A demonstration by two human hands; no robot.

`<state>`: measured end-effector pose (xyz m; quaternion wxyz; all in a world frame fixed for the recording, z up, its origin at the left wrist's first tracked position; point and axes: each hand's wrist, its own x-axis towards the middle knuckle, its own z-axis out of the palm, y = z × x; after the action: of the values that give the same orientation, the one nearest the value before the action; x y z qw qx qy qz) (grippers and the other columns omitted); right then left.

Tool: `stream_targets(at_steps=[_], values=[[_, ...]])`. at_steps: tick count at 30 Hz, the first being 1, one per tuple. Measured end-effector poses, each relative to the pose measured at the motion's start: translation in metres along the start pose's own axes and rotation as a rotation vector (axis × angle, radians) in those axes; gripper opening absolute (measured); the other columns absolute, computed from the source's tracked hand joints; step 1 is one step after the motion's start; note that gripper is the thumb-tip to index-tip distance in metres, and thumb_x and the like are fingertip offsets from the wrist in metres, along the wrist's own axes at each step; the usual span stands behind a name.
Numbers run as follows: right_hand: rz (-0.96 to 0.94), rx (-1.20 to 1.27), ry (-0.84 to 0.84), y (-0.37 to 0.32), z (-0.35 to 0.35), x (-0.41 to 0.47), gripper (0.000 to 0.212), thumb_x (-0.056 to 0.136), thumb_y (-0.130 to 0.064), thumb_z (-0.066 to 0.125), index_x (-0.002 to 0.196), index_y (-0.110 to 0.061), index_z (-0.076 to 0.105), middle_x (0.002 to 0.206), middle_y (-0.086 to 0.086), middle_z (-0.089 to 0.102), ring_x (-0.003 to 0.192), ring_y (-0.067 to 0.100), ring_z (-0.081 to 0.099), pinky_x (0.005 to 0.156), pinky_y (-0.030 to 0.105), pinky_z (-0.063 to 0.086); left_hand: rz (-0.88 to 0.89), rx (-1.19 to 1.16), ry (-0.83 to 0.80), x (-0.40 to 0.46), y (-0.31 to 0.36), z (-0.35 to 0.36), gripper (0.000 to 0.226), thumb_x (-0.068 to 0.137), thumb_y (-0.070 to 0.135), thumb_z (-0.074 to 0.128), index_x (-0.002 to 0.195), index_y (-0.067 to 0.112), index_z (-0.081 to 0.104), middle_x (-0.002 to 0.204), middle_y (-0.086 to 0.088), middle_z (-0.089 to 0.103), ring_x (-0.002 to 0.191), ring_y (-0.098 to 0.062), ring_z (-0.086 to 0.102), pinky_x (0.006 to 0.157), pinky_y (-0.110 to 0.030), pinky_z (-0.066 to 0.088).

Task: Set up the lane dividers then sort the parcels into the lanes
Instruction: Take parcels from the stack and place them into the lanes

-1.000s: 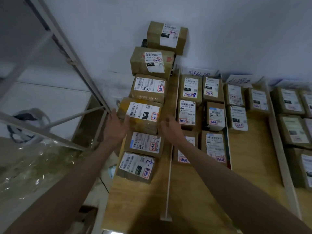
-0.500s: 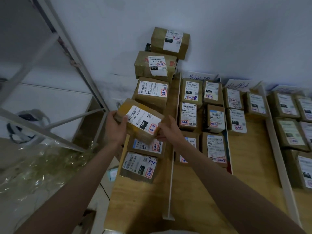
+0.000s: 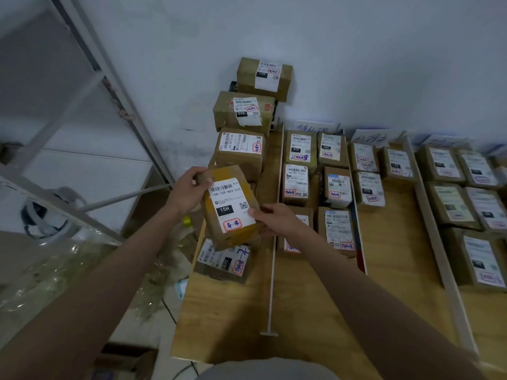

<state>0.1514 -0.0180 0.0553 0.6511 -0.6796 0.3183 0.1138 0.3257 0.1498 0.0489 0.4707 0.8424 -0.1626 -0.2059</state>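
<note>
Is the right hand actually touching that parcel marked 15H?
Touching. The head view shows the right hand with its thumb lying on the label of the 15H parcel and fingers under its near edge; the left hand grips the far corner.

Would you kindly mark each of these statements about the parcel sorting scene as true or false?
1. Both hands hold the lifted parcel. True.
2. Its label reads 070. False: it reads 15H.
3. The left hand grips the parcel's far corner. True.
4. The white divider lies left of the lifted parcel. False: it lies to its right.
5. The right hand rests flat on the table. False: it grips the parcel's near edge.
</note>
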Motion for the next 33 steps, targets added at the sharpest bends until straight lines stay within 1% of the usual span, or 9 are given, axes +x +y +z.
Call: stream_targets(at_steps=[4,6,9,12,17,22,25,30,33], values=[[-0.015,-0.029,0.111,0.008,-0.005,-0.020,0.032,0.096,-0.038,0.061,0.114,-0.012,0.067,0.112,0.006,0.071,0.104,0.022,0.068,0.091,0.042,0.058,0.018,0.030,-0.011,-0.016,0.013,0.018,0.045,0.098,0.046,0.052,0.139,0.030,0.045,0.120,0.009,0.054,0.103,-0.011,0.056,0.075,-0.024,0.049],[-0.031,-0.080,0.180,0.013,-0.011,-0.033,0.033,0.098,-0.038,0.058,0.111,-0.010,0.068,0.110,0.008,0.071,0.102,0.022,0.068,0.092,0.041,0.057,0.048,0.039,0.007,-0.028,0.019,0.031,0.045,0.099,0.053,0.044,0.137,0.029,0.046,0.119,0.010,0.056,0.104,-0.010,0.056,0.082,-0.031,0.049],[-0.070,-0.177,0.317,0.027,-0.025,-0.056,0.035,0.100,-0.038,0.053,0.108,-0.008,0.069,0.100,0.005,0.072,0.093,0.018,0.068,0.081,0.030,0.058,0.108,0.202,0.028,-0.045,0.025,0.051,0.044,0.103,0.050,0.034,0.130,0.023,0.055,0.131,0.001,0.059,0.117,-0.019,0.056,0.097,-0.042,0.044],[-0.070,-0.165,0.438,0.049,-0.039,-0.082,0.034,0.100,-0.039,0.053,0.104,-0.009,0.069,0.095,0.005,0.072,0.088,0.018,0.067,0.075,0.029,0.055,0.170,0.425,-0.036,-0.062,0.026,0.074,0.048,0.104,0.047,0.031,0.137,0.020,0.054,0.143,-0.006,0.052,0.129,-0.026,0.050,0.108,-0.047,0.038],[-0.048,-0.160,0.592,0.090,-0.070,-0.125,0.036,0.101,-0.039,0.052,0.092,-0.009,0.069,0.084,0.000,0.068,0.074,0.010,0.060,0.057,0.019,0.040,0.343,0.600,-0.160,-0.093,0.029,0.121,0.044,0.104,0.040,0.039,0.130,0.011,0.059,0.134,-0.011,0.056,0.121,-0.029,0.053,0.102,-0.042,0.044],[0.004,-0.033,0.701,0.128,-0.114,-0.167,0.040,0.099,-0.042,0.053,0.090,-0.007,0.071,0.084,0.009,0.071,0.073,0.016,0.058,0.062,0.028,0.041,0.456,0.751,-0.230,-0.124,0.042,0.180,0.049,0.102,0.042,0.042,0.137,0.010,0.054,0.140,-0.010,0.052,0.126,-0.030,0.050,0.107,-0.041,0.038],[-0.005,-0.021,0.754,0.154,-0.142,-0.199,0.038,0.099,-0.040,0.054,0.082,-0.010,0.067,0.071,0.001,0.062,0.067,0.014,0.054,0.057,0.027,0.037,0.526,0.823,-0.247,-0.146,0.054,0.219,0.048,0.101,0.043,0.044,0.138,0.013,0.054,0.142,-0.008,0.052,0.129,-0.028,0.048,0.109,-0.040,0.035],[0.024,-0.013,0.862,0.210,-0.195,-0.259,0.041,0.098,-0.036,0.056,0.061,-0.023,0.047,0.060,-0.008,0.049,0.059,0.008,0.045,0.053,0.022,0.031,0.610,0.866,-0.276,-0.195,0.079,0.291,0.049,0.100,0.045,0.044,0.136,0.014,0.055,0.140,-0.007,0.053,0.130,-0.028,0.047,0.112,-0.041,0.033],[0.060,0.001,0.878,0.246,-0.226,-0.297,0.031,0.098,-0.037,0.057,0.071,-0.022,0.059,0.070,-0.005,0.058,0.069,0.013,0.054,0.058,0.024,0.038,0.635,0.885,-0.284,-0.229,0.095,0.335,0.051,0.100,0.047,0.043,0.139,0.016,0.051,0.145,-0.005,0.048,0.134,-0.025,0.043,0.114,-0.039,0.028]])
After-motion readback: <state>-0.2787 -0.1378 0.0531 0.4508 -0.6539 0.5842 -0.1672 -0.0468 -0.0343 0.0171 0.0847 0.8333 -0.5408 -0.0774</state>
